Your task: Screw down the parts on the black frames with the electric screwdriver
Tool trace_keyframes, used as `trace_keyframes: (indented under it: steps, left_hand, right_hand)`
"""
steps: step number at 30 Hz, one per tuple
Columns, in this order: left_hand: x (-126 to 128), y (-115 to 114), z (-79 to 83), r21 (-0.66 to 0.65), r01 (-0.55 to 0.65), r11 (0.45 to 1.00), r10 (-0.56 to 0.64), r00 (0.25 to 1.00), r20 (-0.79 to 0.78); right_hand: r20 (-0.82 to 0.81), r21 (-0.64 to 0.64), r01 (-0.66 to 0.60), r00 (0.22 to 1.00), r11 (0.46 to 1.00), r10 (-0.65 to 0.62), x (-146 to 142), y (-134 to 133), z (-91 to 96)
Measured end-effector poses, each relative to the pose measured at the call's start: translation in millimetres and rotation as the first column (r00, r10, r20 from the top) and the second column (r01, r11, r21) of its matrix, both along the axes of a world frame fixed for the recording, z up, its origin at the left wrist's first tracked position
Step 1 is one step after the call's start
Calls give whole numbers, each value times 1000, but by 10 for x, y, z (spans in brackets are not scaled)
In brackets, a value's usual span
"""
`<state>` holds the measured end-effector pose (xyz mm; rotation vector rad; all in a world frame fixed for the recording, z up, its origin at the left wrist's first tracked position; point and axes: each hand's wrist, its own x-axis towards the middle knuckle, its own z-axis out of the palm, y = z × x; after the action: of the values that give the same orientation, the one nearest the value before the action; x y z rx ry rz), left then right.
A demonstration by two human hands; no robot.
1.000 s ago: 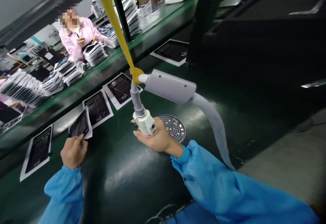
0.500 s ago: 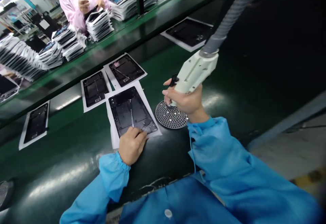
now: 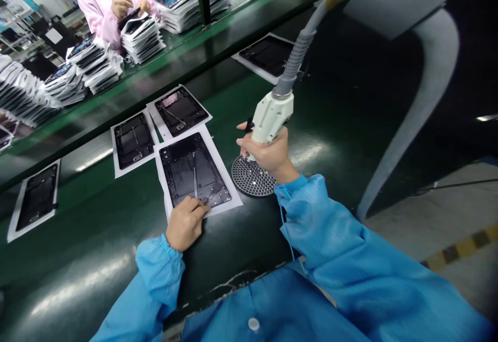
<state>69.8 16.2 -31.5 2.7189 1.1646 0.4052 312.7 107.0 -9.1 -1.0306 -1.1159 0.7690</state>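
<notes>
Head — right fingers (image 3: pixel 249 146) clasp tool (image 3: pixel 272 116), left fingers (image 3: pixel 197 206) touch panel (image 3: pixel 184 165), grip unclear — label (image 3: pixel 53 36) unreadable.

A smooth open stretch of bench (image 3: pixel 93 248) runs left of the left hand (image 3: pixel 184 223), in front of the farthest-left panel (image 3: pixel 38 197). Rightward it's tight: the perforated dish (image 3: pixel 254 180) and upright pale tool (image 3: pixel 273 116) crowd in, and a grey hose (image 3: pixel 414 106) arches across beyond.

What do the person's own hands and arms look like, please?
The left hand and right hand wear no gloves. The left sleeve and right sleeve are loose, bright blue and gathered at the wrist; a thin blue cord hangs near the right cuff.
</notes>
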Motion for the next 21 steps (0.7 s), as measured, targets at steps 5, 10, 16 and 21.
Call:
trace_keyframes:
  steps: [5, 10, 16, 21]
  left_hand:
    - [-55, -31, 242, -159, -82, 984, 62, 990, -123]
    - [-76, -35, 286, -227, -172, 959, 115, 963, -243]
    - [-42, -40, 208, -232, -129, 964, 95, 984, -152]
    - [-147, 41, 253, -279, -148, 949, 143, 989, -39]
  right_hand:
    - [22, -27, 14, 1000, 1000, -13, 0, -11, 12]
    - [26, -40, 14, 1000, 999, -13, -7, -13, 25]
    - [23, -41, 12, 1000, 999, -11, -22, -1, 8]
    - [21, -28, -8, 1000, 1000, 8, -22, 5, 2]
